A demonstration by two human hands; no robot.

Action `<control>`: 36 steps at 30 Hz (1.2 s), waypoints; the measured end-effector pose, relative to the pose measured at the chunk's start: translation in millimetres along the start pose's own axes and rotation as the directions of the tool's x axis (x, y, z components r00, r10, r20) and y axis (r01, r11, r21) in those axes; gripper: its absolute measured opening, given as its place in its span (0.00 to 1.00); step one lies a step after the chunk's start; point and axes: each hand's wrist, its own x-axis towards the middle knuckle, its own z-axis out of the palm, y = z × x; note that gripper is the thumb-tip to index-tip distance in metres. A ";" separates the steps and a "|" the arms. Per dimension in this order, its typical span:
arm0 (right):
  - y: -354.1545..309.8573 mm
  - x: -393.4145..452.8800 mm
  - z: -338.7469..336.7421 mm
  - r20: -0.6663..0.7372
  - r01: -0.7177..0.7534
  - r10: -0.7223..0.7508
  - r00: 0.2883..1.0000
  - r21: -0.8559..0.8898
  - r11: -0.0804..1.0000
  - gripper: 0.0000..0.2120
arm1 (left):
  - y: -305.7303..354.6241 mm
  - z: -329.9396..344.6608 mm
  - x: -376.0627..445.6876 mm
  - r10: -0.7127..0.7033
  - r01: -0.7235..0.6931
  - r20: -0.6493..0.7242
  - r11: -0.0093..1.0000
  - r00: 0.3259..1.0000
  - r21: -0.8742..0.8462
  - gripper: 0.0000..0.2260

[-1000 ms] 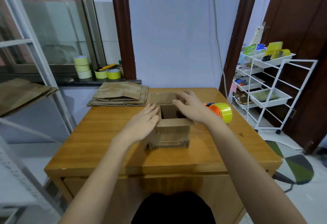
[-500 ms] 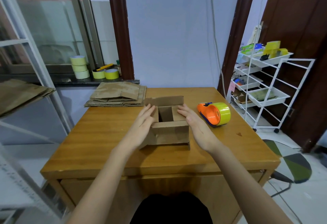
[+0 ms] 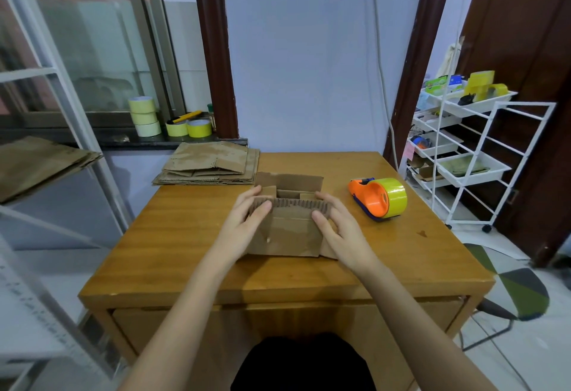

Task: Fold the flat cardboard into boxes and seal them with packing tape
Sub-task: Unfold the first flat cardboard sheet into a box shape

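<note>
- Cardboard box (image 3: 285, 230) sits on the desk (image 3: 185, 236) between my hands, top flaps up.
- Left fingers (image 3: 258, 205) and right fingers (image 3: 324, 202) curl around its near flap's corners.
- Tape dispenser (image 3: 378, 200) lies right of my right hand (image 3: 343, 233).

home room | wooden table (image 3: 191, 236) | storage trolley (image 3: 482, 143) | window (image 3: 77, 50)

Soft, even daylight from the left window (image 3: 92, 50), faint shadows, wide-angle bending at edges, sharp centre
</note>
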 end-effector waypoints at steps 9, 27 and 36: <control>-7.0 5.7 1.4 -0.164 -0.048 0.072 0.984 0.149 0.988 0.16 | -7.6 1.4 5.1 -0.040 0.024 -0.222 0.997 0.974 -0.075 0.15; -2.6 17.7 -14.3 -0.021 -0.142 0.160 0.987 0.346 0.927 0.18 | -9.8 -0.5 8.8 -0.053 0.024 -0.201 0.989 0.978 -0.145 0.31; -9.1 22.9 0.3 -0.186 -0.175 0.221 0.957 0.235 0.956 0.12 | -2.0 1.5 11.3 -0.065 0.078 -0.190 0.995 0.980 0.061 0.12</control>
